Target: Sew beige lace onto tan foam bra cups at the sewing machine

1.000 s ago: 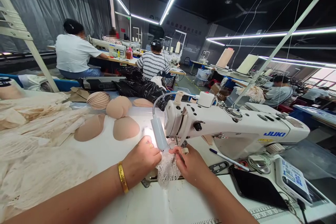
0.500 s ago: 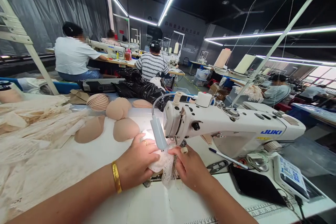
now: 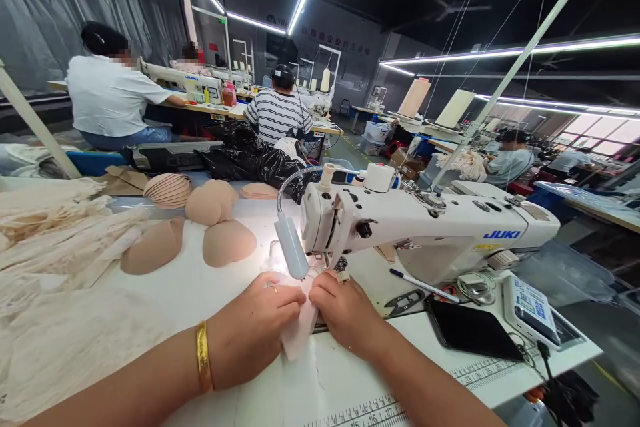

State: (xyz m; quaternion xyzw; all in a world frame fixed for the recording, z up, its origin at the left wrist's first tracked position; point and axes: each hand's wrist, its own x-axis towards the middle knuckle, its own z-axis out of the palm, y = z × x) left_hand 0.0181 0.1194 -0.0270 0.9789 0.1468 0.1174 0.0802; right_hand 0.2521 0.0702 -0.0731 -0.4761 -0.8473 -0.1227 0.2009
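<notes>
Pale pink fabric (image 3: 299,332) lies under the needle area of a white JUKI sewing machine (image 3: 400,220), lit by a small grey lamp (image 3: 291,247). My left hand (image 3: 255,327), with a ring and a gold bangle, pinches the fabric on its left side. Close beside it, my right hand (image 3: 347,307) has its fingers closed on the fabric's right edge, just in front of the presser foot. The fingertips of both hands nearly meet. The needle and the stitching are hidden behind the lamp and fingers.
Beige bra cups (image 3: 230,242) and a heap of cream lace (image 3: 60,247) lie to the left. On the right are thread snips (image 3: 404,303), a pen (image 3: 425,285), a black phone (image 3: 473,330) and a white control box (image 3: 531,310). Co-workers (image 3: 280,110) sit at machines beyond.
The fabric has been rearranged: its lacy fringe no longer shows, and a smooth pink flap hangs toward me. My right hand has moved in closer to the left. The view has shifted slightly.
</notes>
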